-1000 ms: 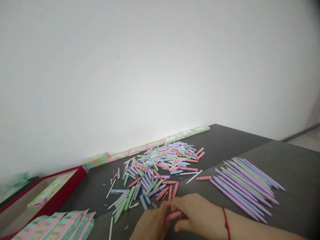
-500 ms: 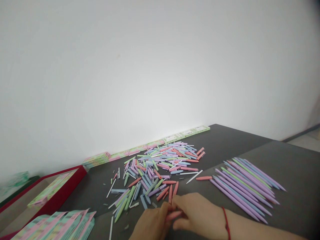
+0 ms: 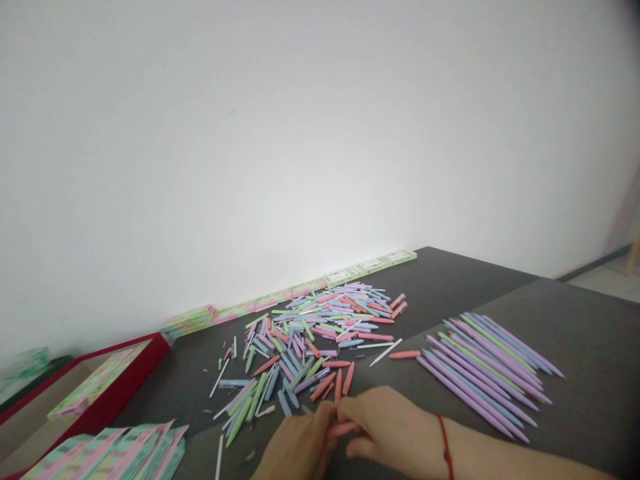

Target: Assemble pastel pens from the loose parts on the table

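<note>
At the near edge of the view, my left hand [image 3: 300, 441] and my right hand [image 3: 387, 427] meet, fingers closed around a coral pen barrel [image 3: 342, 430]. The barrel lies crosswise between them, its ends partly hidden by fingers. A red cord circles my right wrist. Just beyond the fingertips lie several loose coral barrels [image 3: 349, 378], at the edge of a mixed heap of pen parts [image 3: 300, 353] in purple, blue, green and coral. To the right, assembled pens [image 3: 480, 387] lie side by side in slanting rows.
A red-rimmed box [image 3: 135, 373] with a printed carton inside stands at left. Pink-and-green packets [image 3: 110, 453] are stacked in front of it. Flat cartons [image 3: 273, 300] line the white wall behind the dark table [image 3: 450, 280]. White refill tubes [image 3: 219, 457] lie scattered around the heap.
The whole view has shifted slightly. Both hands stay together on the coral pen barrel, with only a small change in finger position.
</note>
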`<state>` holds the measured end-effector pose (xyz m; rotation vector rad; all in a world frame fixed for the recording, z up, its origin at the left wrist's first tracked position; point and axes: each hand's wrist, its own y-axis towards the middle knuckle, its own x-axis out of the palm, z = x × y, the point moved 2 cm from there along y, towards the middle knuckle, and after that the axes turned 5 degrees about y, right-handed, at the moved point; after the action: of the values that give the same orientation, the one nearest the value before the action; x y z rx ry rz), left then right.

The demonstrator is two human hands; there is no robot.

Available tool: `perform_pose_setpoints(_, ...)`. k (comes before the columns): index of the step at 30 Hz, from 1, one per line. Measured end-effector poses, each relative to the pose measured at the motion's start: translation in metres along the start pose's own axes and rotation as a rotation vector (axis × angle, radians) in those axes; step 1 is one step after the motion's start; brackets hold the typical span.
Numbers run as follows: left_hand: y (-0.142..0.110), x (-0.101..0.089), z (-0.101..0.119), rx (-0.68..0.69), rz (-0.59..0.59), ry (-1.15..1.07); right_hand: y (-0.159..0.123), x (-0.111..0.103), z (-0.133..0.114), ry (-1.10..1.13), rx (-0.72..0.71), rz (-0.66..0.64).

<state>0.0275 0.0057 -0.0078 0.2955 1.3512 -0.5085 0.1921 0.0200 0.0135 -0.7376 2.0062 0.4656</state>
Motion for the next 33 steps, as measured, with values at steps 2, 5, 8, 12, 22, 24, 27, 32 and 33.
perform_pose_setpoints(2, -0.001, -0.002, 0.001, 0.029, -0.013, 0.008, 0.001, 0.004, 0.0, -0.082, 0.006, 0.03)
perform_pose_setpoints(5, -0.001, -0.002, 0.004, 0.03, -0.069, 0.064, 0.003, 0.013, 0.003, -0.001, 0.0, -0.05)
perform_pose_setpoints(8, 0.002, 0.001, 0.007, 0.012, -0.125, 0.162, 0.003, 0.02, 0.009, 0.231, 0.003, -0.191)
perform_pose_setpoints(12, 0.005, 0.003, 0.005, 0.012, -0.149, 0.262, 0.002, 0.014, 0.01, 0.123, -0.014, -0.103)
perform_pose_setpoints(22, 0.002, 0.007, -0.012, 0.015, 0.037, 0.033, 0.01, 0.014, -0.004, -0.265, -0.025, 0.027)
perform_pose_setpoints(24, 0.004, 0.011, -0.016, 0.0, 0.036, 0.023, 0.011, 0.017, 0.0, -0.202, -0.031, 0.042)
perform_pose_setpoints(27, 0.007, 0.017, -0.023, 0.017, 0.052, -0.083, 0.015, 0.021, 0.011, -0.077, -0.106, 0.093)
perform_pose_setpoints(32, 0.009, 0.025, -0.033, 0.054, 0.065, -0.259, 0.024, 0.027, 0.025, -0.112, -0.213, 0.138)
perform_pose_setpoints(33, 0.009, 0.024, -0.034, 0.061, 0.073, -0.274, 0.025, 0.027, 0.025, -0.12, -0.229, 0.146)
